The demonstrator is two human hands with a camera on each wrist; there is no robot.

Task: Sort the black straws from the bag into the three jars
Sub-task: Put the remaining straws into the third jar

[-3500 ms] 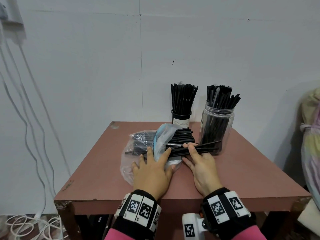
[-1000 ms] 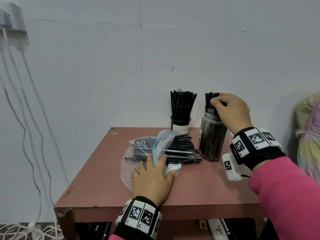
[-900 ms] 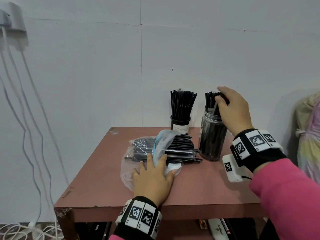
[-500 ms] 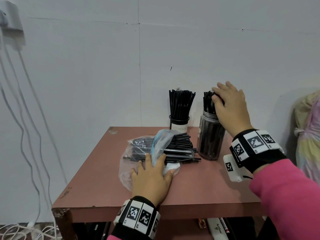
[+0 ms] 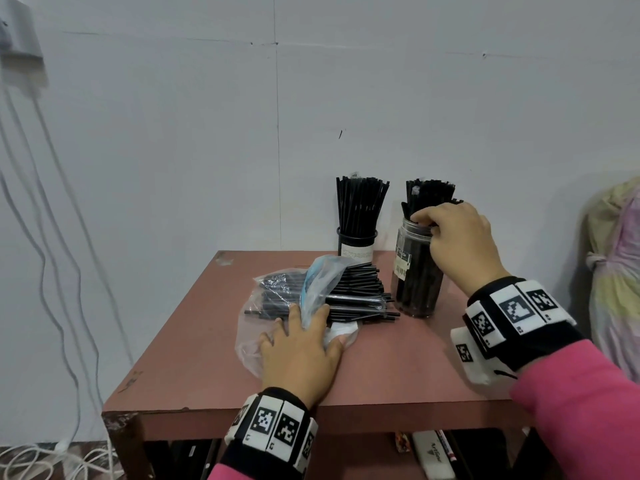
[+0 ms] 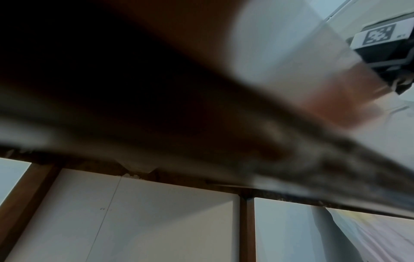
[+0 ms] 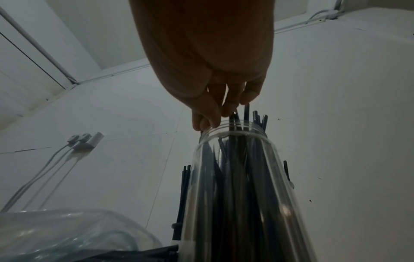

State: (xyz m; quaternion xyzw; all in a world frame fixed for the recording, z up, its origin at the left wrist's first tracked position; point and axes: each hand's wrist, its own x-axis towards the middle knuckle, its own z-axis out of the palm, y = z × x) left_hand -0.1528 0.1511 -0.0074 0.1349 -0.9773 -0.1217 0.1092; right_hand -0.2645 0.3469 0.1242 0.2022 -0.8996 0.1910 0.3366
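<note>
A clear plastic bag [image 5: 284, 296] of black straws [image 5: 356, 292] lies on the reddish table [image 5: 398, 368]. My left hand [image 5: 304, 327] rests flat on the bag's near end, fingers straight. A clear jar [image 5: 417, 282] packed with black straws stands to the right of the bag. My right hand [image 5: 426, 223] is at its mouth, thumb and curled fingers pinching the straws just above the rim. From below, in the right wrist view, the right hand [image 7: 215, 115] bunches over the straw tops in the clear jar [image 7: 237, 186]. A black jar [image 5: 356, 239] of straws stands behind. The left wrist view is dark and blurred.
The table stands against a white wall with the two jars near its back edge. Cables [image 5: 45, 271] hang down the wall at the left. A pale cloth bundle [image 5: 616, 271] sits off the table's right side. Small items [image 5: 433, 455] lie on a shelf under the table.
My right hand carried straws from the bag to the clear jar, rested over their tops, and has now dropped to the jar's mouth. The left hand has stayed on the bag.
</note>
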